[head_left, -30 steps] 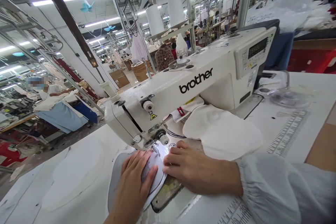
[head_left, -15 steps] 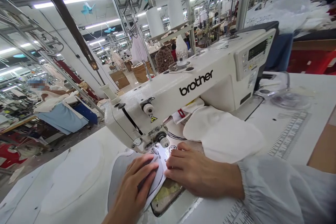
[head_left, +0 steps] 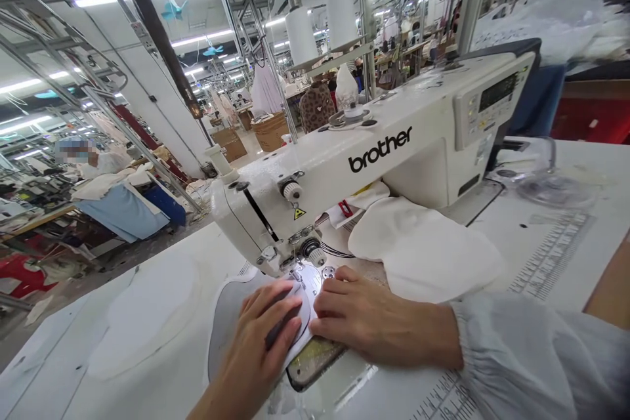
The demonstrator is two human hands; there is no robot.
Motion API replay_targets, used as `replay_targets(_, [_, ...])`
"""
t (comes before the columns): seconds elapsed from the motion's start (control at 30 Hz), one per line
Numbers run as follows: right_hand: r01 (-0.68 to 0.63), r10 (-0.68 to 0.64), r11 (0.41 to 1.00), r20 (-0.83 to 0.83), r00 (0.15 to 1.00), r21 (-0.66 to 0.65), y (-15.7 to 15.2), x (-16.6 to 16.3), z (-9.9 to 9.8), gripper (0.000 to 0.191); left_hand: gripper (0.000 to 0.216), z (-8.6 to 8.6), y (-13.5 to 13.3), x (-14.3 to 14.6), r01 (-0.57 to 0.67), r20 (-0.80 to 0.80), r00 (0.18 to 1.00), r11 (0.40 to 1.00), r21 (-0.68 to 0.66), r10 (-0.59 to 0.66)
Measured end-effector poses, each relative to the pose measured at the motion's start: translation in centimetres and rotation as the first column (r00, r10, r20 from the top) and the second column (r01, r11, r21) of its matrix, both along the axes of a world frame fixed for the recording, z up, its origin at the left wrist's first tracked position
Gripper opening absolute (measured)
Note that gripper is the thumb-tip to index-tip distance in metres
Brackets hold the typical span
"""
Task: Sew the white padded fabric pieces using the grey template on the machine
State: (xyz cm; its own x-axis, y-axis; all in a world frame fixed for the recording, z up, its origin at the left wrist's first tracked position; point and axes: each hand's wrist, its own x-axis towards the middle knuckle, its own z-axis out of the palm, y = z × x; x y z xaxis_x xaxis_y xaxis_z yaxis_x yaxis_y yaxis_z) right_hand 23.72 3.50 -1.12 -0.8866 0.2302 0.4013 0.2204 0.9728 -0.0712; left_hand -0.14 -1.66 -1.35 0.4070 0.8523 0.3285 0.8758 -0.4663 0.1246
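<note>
Left grip (head_left: 263,331): released, palm flat, pressing down on a curved grey-and-white fabric panel (head_left: 226,335). Right grip (head_left: 374,321): released, fingers spread just beside the panel's edge. Panel position: between both grips, its edge under the presser foot (head_left: 298,273) of a white Brother sewing machine (head_left: 378,151). Progress: a dark curved line crosses the panel, but my left grip covers much of it; how much edge is stitched, I cannot tell. Beyond right grip: gathered white fabric (head_left: 423,256). Farther out: white desk (head_left: 566,170), printed ruler strip (head_left: 554,252), overhead thread cones (head_left: 301,36).
</note>
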Motion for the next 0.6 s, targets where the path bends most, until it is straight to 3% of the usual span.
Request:
replay_targets(0.17, [0.006, -0.006, 1.0, 0.006, 1.0, 0.029, -0.1, -0.2, -0.1, 0.027, 0.025, 0.0, -0.2, 0.2, 0.027, -0.092, 0.996, 0.998, 0.059, -0.021])
replay_targets(0.3, [0.011, -0.011, 1.0, 0.009, 1.0, 0.005, -0.3, -0.3, 0.1, 0.026, 0.025, -0.3, -0.3, -1.3, -0.14, -0.088, 0.984, 0.98, 0.143, 0.153])
replay_targets(0.37, [0.011, -0.011, 1.0, 0.011, 1.0, -0.01, -0.4, -0.2, 0.1, 0.027, 0.033, -0.3, -0.4, -2.6, -0.326, -0.052, 0.94, 0.933, 0.152, 0.337])
replay_targets(0.47, [0.012, -0.012, 0.999, -0.001, 1.0, -0.032, -0.5, -0.1, 0.0, 0.027, 0.056, 0.0, -0.7, -4.4, -0.627, 0.03, 0.778, 0.779, -0.022, 0.627])
replay_targets(0.5, [0.012, -0.013, 0.999, -0.01, 1.0, -0.04, -0.5, -0.1, -0.1, 0.027, 0.062, 0.2, -0.8, -4.8, -0.676, 0.05, 0.73, 0.731, -0.095, 0.682])
replay_targets(0.6, [0.011, -0.013, 0.998, -0.032, 0.999, -0.062, -0.5, -0.2, -0.3, 0.025, 0.071, 0.8, -1.0, -5.3, -0.7, 0.16, 0.651, 0.668, -0.252, 0.742])
